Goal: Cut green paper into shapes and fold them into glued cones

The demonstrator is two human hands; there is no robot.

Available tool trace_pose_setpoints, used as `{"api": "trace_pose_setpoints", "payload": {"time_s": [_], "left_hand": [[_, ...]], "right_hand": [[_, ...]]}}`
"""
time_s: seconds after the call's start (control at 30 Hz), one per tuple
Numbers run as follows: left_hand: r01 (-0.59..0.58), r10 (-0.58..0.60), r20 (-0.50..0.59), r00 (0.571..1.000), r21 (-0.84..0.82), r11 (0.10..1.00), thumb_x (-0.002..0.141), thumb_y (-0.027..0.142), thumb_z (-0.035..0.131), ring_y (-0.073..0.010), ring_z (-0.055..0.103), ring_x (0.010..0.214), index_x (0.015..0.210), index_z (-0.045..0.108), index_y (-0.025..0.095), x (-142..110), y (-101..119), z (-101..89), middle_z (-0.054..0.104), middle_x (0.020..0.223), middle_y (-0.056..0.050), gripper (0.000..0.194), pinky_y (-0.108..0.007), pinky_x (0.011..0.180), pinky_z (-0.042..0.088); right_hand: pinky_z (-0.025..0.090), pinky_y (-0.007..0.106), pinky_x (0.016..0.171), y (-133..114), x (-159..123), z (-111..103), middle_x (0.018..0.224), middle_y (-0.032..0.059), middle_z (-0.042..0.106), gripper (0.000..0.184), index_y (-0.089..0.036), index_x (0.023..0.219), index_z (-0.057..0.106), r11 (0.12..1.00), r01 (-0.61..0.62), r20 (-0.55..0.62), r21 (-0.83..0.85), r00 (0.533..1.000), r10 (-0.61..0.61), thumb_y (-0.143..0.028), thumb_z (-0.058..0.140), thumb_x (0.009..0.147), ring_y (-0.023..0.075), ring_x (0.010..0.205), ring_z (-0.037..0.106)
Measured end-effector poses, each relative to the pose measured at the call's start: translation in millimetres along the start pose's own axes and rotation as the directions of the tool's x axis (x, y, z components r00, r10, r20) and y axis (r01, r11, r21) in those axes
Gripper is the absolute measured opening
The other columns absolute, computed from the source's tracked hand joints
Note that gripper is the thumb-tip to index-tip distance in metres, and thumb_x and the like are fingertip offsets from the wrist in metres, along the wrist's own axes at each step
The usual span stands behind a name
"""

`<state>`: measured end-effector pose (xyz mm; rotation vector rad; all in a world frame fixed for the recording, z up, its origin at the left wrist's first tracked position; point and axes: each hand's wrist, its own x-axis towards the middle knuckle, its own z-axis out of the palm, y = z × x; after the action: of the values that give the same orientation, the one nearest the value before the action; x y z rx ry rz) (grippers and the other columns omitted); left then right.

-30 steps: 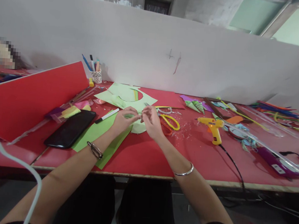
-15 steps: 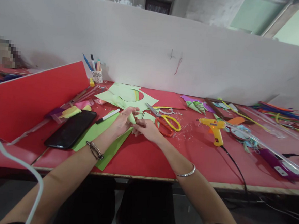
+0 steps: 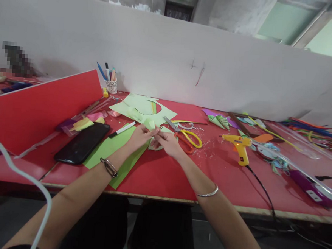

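Observation:
Both my hands meet over the middle of the table, pinching a small piece of light green paper (image 3: 149, 123). My left hand (image 3: 139, 136) is closed on it from the left, and my right hand (image 3: 169, 143) is closed at its lower end, fingertips touching those of the left. Under my left wrist lies a bright green sheet (image 3: 125, 171), with a black-capped white marker (image 3: 122, 129) on its upper part. Just right of my right hand rest scissors (image 3: 192, 138) with yellow and orange handles. Behind is a pale green sheet (image 3: 121, 106) with a round cut-out.
A black phone (image 3: 82, 143) lies left, before a leaning red board (image 3: 47, 108). A pen cup (image 3: 111, 85) stands at the back. Right are a yellow glue gun (image 3: 240, 146) with a cord, green striped paper cones (image 3: 219, 121) and a purple power strip (image 3: 310, 189).
My hands have drawn together, with the left turned over from palm-up to back-up. The light green paper now sticks out above the fingers. The camera view has shifted slightly.

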<state>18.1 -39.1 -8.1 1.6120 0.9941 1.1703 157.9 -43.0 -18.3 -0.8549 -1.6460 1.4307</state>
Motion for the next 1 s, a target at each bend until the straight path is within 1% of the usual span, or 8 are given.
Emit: {"api": "trace_pose_setpoints", "payload": {"time_s": [0.1,0.23,0.37,0.53,0.67,0.77,0.87,1.0], "left_hand": [[0.008,-0.008,-0.045,0.999,0.004,1.000,0.071,0.044,0.056,-0.0070,0.042,0.043,0.067,0.063,0.011,-0.6,3.9,-1.0,0.047,0.046,0.003,0.034,-0.021,0.045,0.033],[0.005,-0.011,-0.101,0.995,-0.062,0.998,0.072,0.045,0.055,-0.0065,0.040,0.044,0.065,0.062,0.012,0.8,3.2,-1.2,0.043,0.044,0.004,0.034,-0.020,0.045,0.032],[0.030,-0.057,-0.179,0.982,-0.146,0.989,0.070,0.045,0.058,-0.0056,0.039,0.044,0.067,0.062,0.013,3.7,-4.7,-2.2,0.046,0.046,0.004,0.032,-0.019,0.046,0.032],[0.043,-0.100,-0.187,0.977,-0.289,0.957,0.068,0.048,0.060,-0.0073,0.047,0.046,0.074,0.062,0.013,7.3,-10.6,-5.5,0.051,0.047,0.002,0.035,-0.020,0.049,0.037],[0.039,-0.128,-0.221,0.967,-0.369,0.929,0.066,0.046,0.063,-0.0061,0.048,0.045,0.074,0.062,0.013,8.5,-10.1,-7.7,0.052,0.048,0.003,0.034,-0.018,0.049,0.038],[0.050,-0.137,-0.197,0.971,-0.391,0.919,0.063,0.043,0.066,-0.0058,0.049,0.046,0.075,0.063,0.013,7.9,-8.8,-7.8,0.054,0.050,0.003,0.033,-0.019,0.050,0.038],[0.079,-0.156,-0.159,0.975,-0.407,0.910,0.062,0.042,0.067,-0.0063,0.049,0.045,0.077,0.064,0.012,6.6,-7.0,-6.8,0.054,0.049,0.002,0.034,-0.020,0.049,0.038],[0.108,-0.192,-0.140,0.971,-0.459,0.882,0.057,0.040,0.070,-0.0059,0.049,0.044,0.073,0.063,0.011,5.9,-3.3,-4.0,0.056,0.051,0.002,0.033,-0.020,0.049,0.039]], "right_hand": [[0.047,0.022,0.053,-0.5,-0.6,0.5,0.060,-0.0006,0.062,0.034,-0.015,0.081,0.061,1.000,-0.012,0.043,0.007,0.999,0.012,-0.047,0.053,0.074,0.0089,0.048,0.058],[0.046,0.020,0.050,-0.7,-1.4,0.3,0.058,-0.0009,0.062,0.031,-0.015,0.080,0.061,0.999,-0.028,0.026,-0.028,0.999,0.029,-0.044,0.048,0.079,0.0075,0.045,0.057],[0.045,0.019,0.049,-0.4,-1.4,0.0,0.056,-0.0014,0.060,0.029,-0.015,0.077,0.060,0.998,-0.019,-0.014,-0.059,1.000,0.018,-0.041,0.046,0.080,0.0068,0.043,0.056],[0.045,0.020,0.048,-3.3,-1.7,0.9,0.058,-0.0009,0.060,0.031,-0.014,0.077,0.059,1.000,-0.015,-0.025,-0.022,1.000,0.014,-0.042,0.047,0.079,0.0067,0.043,0.055],[0.045,0.020,0.049,-5.6,-2.4,0.4,0.057,-0.0010,0.058,0.027,-0.014,0.072,0.060,1.000,-0.002,-0.044,-0.019,0.999,0.002,-0.038,0.049,0.078,0.0061,0.044,0.054],[0.044,0.019,0.048,-5.7,-2.5,-0.9,0.054,-0.0017,0.056,0.025,-0.014,0.068,0.059,1.000,0.023,-0.071,-0.016,0.997,-0.024,-0.035,0.048,0.077,0.0061,0.044,0.052],[0.044,0.019,0.047,-4.5,-2.1,-2.0,0.053,-0.0021,0.054,0.024,-0.014,0.068,0.059,0.999,0.047,-0.063,-0.024,0.997,-0.048,-0.033,0.047,0.077,0.0063,0.045,0.051],[0.042,0.018,0.047,-3.8,-1.7,-2.4,0.050,-0.0027,0.052,0.021,-0.014,0.062,0.058,0.996,0.051,-0.062,-0.071,0.997,-0.055,-0.029,0.048,0.074,0.0061,0.046,0.049]]}}
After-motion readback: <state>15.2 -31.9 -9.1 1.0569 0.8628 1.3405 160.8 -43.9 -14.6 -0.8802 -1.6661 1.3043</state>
